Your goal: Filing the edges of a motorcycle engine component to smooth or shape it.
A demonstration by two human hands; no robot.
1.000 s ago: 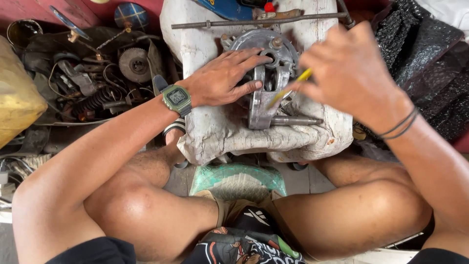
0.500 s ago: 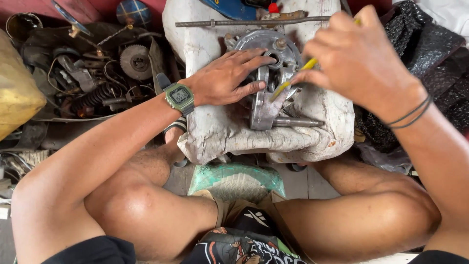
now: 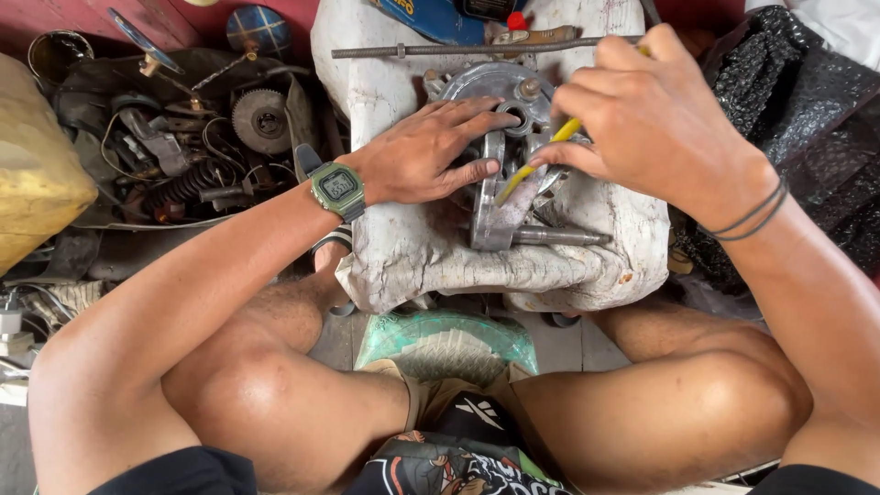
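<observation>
A grey metal engine casing (image 3: pixel 500 215) lies on a worn white block (image 3: pixel 422 257) between my knees. My left hand (image 3: pixel 426 151), with a green digital watch (image 3: pixel 336 188) on its wrist, rests flat on the casing's left side, fingers spread toward its round bearing hole (image 3: pixel 514 117). My right hand (image 3: pixel 655 119) is closed around a thin yellow-handled tool (image 3: pixel 532 167), whose tip points down onto the casing's middle. A steel shaft (image 3: pixel 559 237) sticks out to the right from the casing's lower end.
A long threaded rod (image 3: pixel 458 48) lies across the block's far edge. A heap of greasy parts, with a gear (image 3: pixel 260 119) and a spring (image 3: pixel 183 186), sits at the left. A yellow sack (image 3: pixel 32 179) is at far left, black mesh cloth (image 3: pixel 807 101) at right.
My right hand has shifted slightly left and down with the yellow tool against the casing. My left hand keeps its place on the casing.
</observation>
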